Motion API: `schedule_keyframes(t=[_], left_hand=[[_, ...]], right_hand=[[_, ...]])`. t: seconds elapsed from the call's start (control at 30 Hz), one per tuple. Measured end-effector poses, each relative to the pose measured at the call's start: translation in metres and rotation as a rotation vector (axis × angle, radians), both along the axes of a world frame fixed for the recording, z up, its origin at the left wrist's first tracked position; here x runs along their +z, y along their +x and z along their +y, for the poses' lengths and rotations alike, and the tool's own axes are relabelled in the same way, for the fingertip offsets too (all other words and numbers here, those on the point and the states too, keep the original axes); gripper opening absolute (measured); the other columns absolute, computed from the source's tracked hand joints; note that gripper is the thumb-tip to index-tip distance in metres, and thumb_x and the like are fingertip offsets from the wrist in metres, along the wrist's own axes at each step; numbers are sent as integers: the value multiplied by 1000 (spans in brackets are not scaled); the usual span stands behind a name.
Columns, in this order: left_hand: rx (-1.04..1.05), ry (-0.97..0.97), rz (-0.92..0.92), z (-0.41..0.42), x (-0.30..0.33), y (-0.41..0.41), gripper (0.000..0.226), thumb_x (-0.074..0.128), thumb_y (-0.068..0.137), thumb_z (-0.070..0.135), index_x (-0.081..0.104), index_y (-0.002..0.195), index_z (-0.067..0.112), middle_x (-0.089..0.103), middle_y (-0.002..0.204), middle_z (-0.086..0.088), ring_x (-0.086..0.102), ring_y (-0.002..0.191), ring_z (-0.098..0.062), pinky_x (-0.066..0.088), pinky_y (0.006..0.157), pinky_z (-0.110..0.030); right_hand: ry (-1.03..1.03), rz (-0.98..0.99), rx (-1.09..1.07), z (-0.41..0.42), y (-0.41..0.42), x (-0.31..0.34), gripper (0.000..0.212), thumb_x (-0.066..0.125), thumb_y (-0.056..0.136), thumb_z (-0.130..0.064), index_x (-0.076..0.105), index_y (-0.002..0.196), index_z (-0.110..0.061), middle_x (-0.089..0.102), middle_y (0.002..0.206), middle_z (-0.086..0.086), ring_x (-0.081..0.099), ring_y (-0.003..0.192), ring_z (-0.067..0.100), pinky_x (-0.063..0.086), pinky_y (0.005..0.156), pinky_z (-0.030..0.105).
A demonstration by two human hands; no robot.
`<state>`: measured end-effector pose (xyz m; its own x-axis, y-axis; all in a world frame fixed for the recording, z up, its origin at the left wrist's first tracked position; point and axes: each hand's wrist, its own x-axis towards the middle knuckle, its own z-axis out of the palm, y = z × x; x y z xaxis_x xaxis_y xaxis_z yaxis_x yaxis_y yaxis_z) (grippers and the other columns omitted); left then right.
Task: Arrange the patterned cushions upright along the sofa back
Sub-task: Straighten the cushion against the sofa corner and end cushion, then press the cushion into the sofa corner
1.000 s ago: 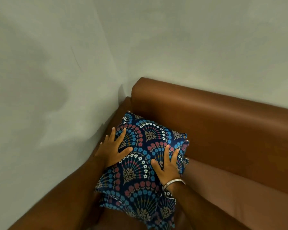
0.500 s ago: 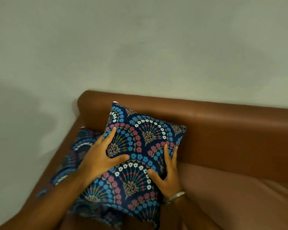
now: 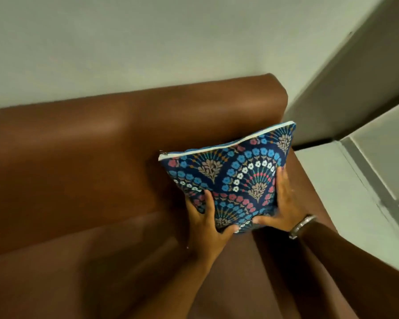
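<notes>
A dark blue patterned cushion (image 3: 236, 173) with pink, blue and white flower fans stands nearly upright at the right end of the brown sofa back (image 3: 115, 132), its white zip edge on top. My left hand (image 3: 207, 221) grips its lower left corner, thumb on the front. On the cushion's right side, my right hand (image 3: 283, 203), with a metal bangle at the wrist, presses against the edge and holds it from below. Both hands hold this one cushion. No other cushion is in view.
The brown sofa seat (image 3: 101, 261) stretches to the left. The sofa's right armrest (image 3: 309, 180) lies just behind my right hand. A pale wall (image 3: 148, 42) rises behind the sofa; white floor and a door frame (image 3: 366, 180) lie to the right.
The view has swung from the sofa's left corner to its right end. The cushion in my two hands has travelled there and now leans on the back by the right armrest.
</notes>
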<state>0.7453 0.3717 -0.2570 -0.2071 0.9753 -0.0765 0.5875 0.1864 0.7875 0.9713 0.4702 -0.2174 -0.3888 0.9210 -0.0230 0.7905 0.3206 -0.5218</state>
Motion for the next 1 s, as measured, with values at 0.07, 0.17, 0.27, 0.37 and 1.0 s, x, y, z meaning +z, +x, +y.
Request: schedule_keyframes(t=[0.07,0.17,0.27,0.37,1.0], left_hand=[[-39,-26,98,12,-21,23,129,79,68,65,-8,158,33,2,157,-42,16,145,-57,34,111,-61],[-82,-25,159,19,-37,32,127,83,68,59,-3,156,27,-2,155,-44,14,143,-59,25,111,-55],[-209,-121,173,14,-37,13,127,77,76,61,-25,150,40,-22,156,-33,-2,148,-50,19,118,-49],[-472,-158,281,-10,-24,-42,119,64,87,60,-42,140,50,-25,163,-19,-2,152,-43,16,121,-51],[241,-698,592,-414,73,-786,101,17,66,102,-23,147,57,-19,167,-9,-11,152,-41,0,119,-60]], right_hand=[[-56,-65,-7,1,13,-20,147,59,57,-88,-13,150,1,-5,160,32,-7,150,35,15,114,45],[-71,-78,-136,-16,9,-39,140,58,61,-84,-5,150,5,-1,161,30,-2,150,34,18,114,41],[-84,-135,-284,-55,-16,-39,118,60,76,-67,-1,152,0,0,160,31,4,149,39,30,112,55],[-50,-301,-174,-111,-65,-27,103,82,71,-34,24,150,-1,21,153,39,29,138,57,39,102,69],[-683,-84,392,-384,-783,-4,106,23,49,-103,-29,133,-63,-35,158,-7,-25,145,43,19,114,67]])
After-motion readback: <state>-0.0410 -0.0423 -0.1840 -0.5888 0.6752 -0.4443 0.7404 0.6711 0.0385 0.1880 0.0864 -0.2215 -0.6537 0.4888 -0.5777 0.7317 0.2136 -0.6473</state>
